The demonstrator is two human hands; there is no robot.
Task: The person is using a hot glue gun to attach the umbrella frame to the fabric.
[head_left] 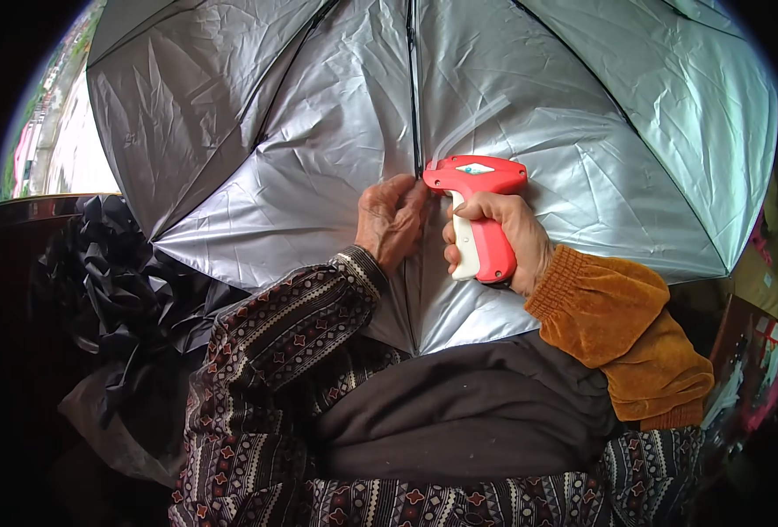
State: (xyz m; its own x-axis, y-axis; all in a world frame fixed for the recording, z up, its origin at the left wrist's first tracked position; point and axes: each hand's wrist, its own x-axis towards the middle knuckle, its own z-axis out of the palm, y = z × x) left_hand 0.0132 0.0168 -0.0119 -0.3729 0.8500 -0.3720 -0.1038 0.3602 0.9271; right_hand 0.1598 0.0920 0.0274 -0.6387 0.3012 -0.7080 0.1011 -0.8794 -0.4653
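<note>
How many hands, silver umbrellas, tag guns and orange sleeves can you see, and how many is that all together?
Hands: 2, the left hand and the right hand
Silver umbrella: 1
Tag gun: 1
Orange sleeve: 1
Total: 5

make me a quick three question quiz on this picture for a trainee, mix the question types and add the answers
1. Which hand holds the red and white tag gun?
2. True or false: the umbrella is folded shut.
3. Pick one. The sleeve cover on the right forearm is:
a) blue
b) orange-brown
c) green

Key:
1. The right hand.
2. False; it is spread open, silver side showing.
3. b
</note>
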